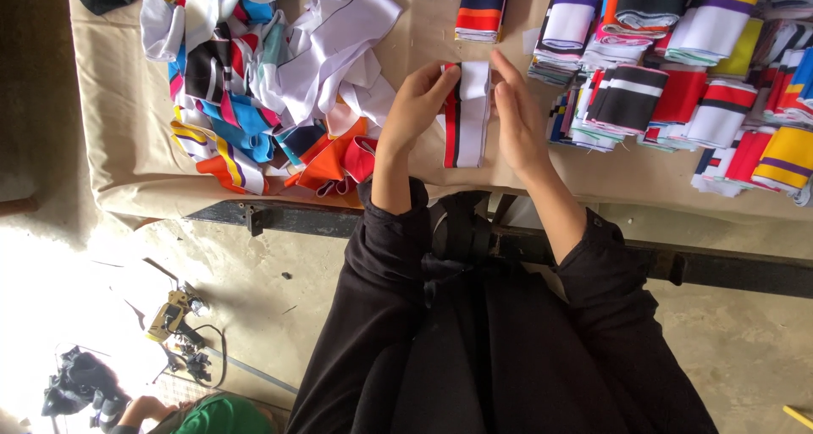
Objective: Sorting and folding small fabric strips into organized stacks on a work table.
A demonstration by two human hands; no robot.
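Pinching striped cloth strip (467, 116) — left hand (415, 104) grip closed; right hand (517, 116) flat, open.

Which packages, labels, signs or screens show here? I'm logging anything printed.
None in view: no package, label, sign or screen.
Only cloth: a striped red, black and white strip between the left hand and right hand, a loose heap at left, folded stacks at right.
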